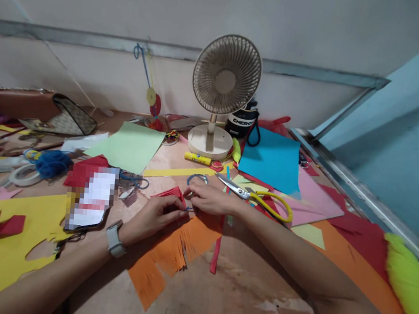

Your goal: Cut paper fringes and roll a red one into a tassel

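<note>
My left hand [154,217] and my right hand [209,198] meet over a folded red paper piece [171,192] at the middle of the table. Both pinch it together with a thin blue wire [197,177] that loops up behind my right fingers. Under my hands lies orange paper cut into a fringe [166,257]. A grey watch [115,239] sits on my left wrist. Yellow-handled scissors [260,196] lie just right of my right hand.
A phone [91,199] lies left of my hands, on yellow paper [5,248]. A small fan [223,88], a glue stick [197,158], green [129,146], blue [272,161] and pink [316,200] sheets lie beyond. Tape rolls [21,175], blue yarn [51,162] and a bag [37,109] sit far left.
</note>
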The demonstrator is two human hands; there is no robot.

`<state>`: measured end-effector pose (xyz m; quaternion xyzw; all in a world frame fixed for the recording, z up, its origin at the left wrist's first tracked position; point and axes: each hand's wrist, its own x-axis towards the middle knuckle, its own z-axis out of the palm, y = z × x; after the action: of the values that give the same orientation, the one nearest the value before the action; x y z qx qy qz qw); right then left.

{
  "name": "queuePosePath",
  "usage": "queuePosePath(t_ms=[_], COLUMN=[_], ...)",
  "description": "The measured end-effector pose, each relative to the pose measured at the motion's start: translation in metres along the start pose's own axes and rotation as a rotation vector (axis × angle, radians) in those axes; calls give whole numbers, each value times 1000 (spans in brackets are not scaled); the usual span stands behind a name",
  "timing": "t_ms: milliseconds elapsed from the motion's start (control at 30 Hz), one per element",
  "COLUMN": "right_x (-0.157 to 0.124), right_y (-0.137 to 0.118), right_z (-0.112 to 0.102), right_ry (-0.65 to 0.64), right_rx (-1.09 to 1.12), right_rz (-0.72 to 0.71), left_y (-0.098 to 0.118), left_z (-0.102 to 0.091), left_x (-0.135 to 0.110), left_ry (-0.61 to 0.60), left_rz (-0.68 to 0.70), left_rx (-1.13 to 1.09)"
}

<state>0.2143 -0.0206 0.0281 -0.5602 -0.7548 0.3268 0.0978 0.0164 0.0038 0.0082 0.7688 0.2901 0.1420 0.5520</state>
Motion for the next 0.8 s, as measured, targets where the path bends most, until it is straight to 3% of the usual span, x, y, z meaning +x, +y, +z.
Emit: queuePosePath(t_ms=[167,267,500,800], right_x=[-12,-23,-34,-19], right_y=[-6,-5,4,-10], right_z=[-4,-6,-4,-9], right_ry=[-59,-111,105,81], right_rx=[34,38,-265,-169], right_rz=[0,-77,-175,-225], left_y=[4,-1,-12,-6], left_z=[1,0,1,-7], left_x=[2,4,9,22], left_ry=[-23,19,49,-69], left_rz=[-41,-58,-116,-186], left_rx=[-137,-156,-204,-142])
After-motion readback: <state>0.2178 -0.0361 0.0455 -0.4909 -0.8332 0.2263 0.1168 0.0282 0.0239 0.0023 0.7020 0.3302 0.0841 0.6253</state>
